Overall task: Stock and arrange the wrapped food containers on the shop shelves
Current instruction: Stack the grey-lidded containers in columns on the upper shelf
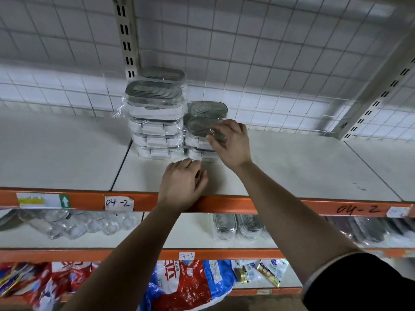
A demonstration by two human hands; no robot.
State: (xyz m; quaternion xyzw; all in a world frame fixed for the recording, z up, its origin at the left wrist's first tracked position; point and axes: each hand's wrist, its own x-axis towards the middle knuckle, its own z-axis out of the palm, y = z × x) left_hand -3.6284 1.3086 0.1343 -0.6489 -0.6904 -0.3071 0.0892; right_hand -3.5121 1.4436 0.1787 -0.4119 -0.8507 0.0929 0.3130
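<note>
Head camera, looking forward and down at a white shop shelf with an orange front rail marked "04-2". Item one: tall stack of clear plastic food containers with grey oval lids, film-wrapped, standing at about 11 o'clock from the hands, close to the wire-grid back panel. Item two: shorter stack of the same wrapped containers, touching the tall stack's right side, presumably kept flush so the row reads neat and uses the depth of the shelf. Right hand rests on the short stack's top container at 12 o'clock, fingers curled over its lid and thumb against its near edge, gripping it, apparently to square it on the pile. Left hand sits at 6 o'clock below that stack, near the rail, fingers loosely curled and holding nothing; its fingertips seem to reach the bottom container, though wrap glare makes contact uncertain. Lower shelf: more grey-lidded containers and clear glass jars. Much of the upper shelf is unfilled, so stocking looks early.
</note>
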